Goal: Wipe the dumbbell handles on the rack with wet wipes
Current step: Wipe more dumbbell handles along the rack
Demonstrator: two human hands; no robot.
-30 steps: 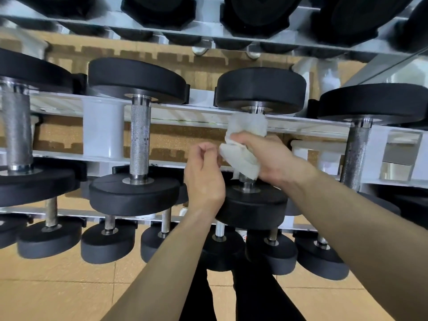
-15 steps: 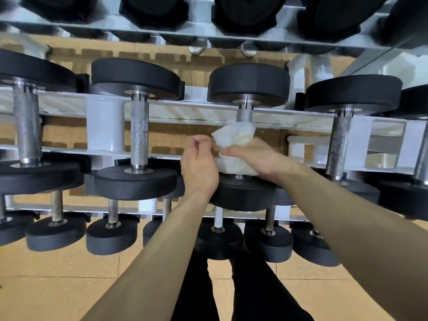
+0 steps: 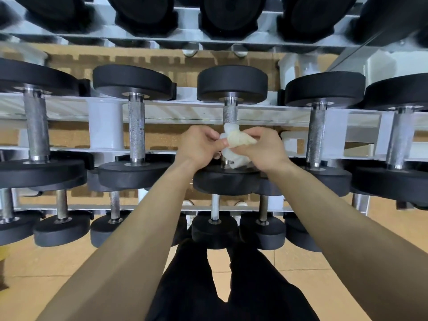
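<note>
Forearms reach out over my dark trousers [image 3: 196, 286] to the middle shelf of the white rack [image 3: 180, 111]. Left grip [image 3: 199, 147] and right grip [image 3: 266, 150] both pinch the crumpled wet wipe [image 3: 238, 140], one from each side. Wipe sits against the lower part of the knurled dumbbell handle [image 3: 230, 114], just above its near black head [image 3: 227, 181]. Upper knurling uncovered. Neighbouring dumbbells [image 3: 136, 135] either side, top row [image 3: 229, 15] above.

The middle shelf [image 3: 185, 111] carries 5 dumbbells [image 3: 136, 126], and 2 hands, the left hand [image 3: 199, 145] and right hand [image 3: 266, 150], hold 1 wet wipe [image 3: 239, 140].
</note>
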